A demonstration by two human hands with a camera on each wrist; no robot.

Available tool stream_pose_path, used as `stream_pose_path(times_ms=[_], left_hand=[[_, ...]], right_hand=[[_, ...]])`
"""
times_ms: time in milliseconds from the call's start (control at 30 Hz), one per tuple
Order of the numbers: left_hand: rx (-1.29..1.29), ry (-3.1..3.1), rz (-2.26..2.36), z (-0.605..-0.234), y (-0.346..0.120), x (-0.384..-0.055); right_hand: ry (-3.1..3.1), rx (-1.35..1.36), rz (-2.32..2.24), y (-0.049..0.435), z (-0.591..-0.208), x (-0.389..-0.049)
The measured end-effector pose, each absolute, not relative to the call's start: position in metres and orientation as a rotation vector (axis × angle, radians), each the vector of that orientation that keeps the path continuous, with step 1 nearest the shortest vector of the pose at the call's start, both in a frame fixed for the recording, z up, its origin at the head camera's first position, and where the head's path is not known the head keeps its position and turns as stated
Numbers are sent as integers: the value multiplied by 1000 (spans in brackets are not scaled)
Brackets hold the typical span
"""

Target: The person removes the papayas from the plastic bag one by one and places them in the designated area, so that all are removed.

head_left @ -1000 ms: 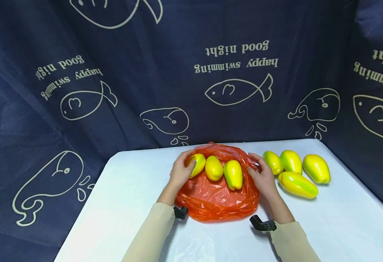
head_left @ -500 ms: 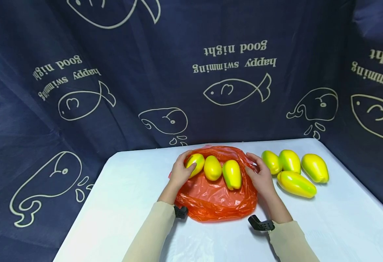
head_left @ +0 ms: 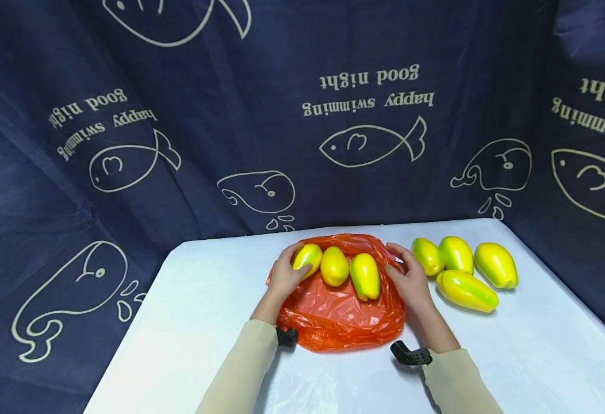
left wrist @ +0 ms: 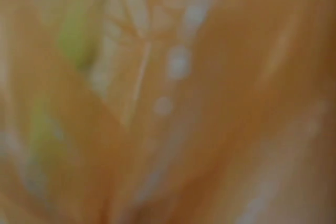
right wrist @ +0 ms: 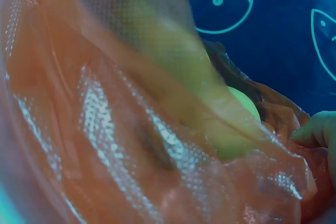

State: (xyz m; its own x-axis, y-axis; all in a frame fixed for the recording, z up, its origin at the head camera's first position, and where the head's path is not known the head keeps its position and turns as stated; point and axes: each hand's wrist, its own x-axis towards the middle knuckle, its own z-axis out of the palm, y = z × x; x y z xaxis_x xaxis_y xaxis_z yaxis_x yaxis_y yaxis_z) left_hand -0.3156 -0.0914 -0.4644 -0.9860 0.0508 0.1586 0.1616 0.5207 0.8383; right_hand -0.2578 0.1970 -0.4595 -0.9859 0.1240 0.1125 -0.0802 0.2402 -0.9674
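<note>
A thin red plastic bag lies spread on the white table, its mouth open toward me. Inside it three smooth yellow-green oval fruits sit in a row: the left fruit, the middle fruit and the right fruit. My left hand holds the bag's left side, thumb against the left fruit. On the opposite side my right hand pinches the bag's rim between thumb and fingers. Through the film, a fruit shows in the right wrist view. Blurred red film fills the left wrist view.
Several more yellow-green fruits lie right of the bag, among them a long one in front and a rounder one at the far right. A dark blue curtain with fish drawings hangs behind the white table.
The bag's far rim has lowered and spread a little between my hands. Both hands keep nearly the same place on the bag, and the fruits inside have barely moved. The head view has shifted slightly.
</note>
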Motion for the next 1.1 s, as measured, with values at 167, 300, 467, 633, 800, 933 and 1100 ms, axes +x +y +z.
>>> stream_pose_path(times_ms=[167, 300, 467, 633, 800, 933, 1100], left_hand=[[-150, -2658, -1483, -467, -90, -315], [-124, -2651, -1524, -468, -89, -315], [-121, -2642, -1547, -468, -88, -315], [-108, -2632, -1541, -470, -88, -315], [-99, -2607, -1550, -472, -88, -315], [-89, -2607, -1558, -472, -88, -315], [-60, -2614, -1569, -471, -88, -314]], right_hand=[[-2348, -62, 1853, 197, -460, -259], [-2341, -82, 1863, 197, -459, -260], [-2339, -109, 1878, 197, -458, -259], [-2329, -122, 1898, 196, -459, -259], [-2325, -127, 1895, 196, -460, -258], [-2327, -121, 1891, 197, -460, -259], [-2318, -141, 1897, 200, -461, -260]])
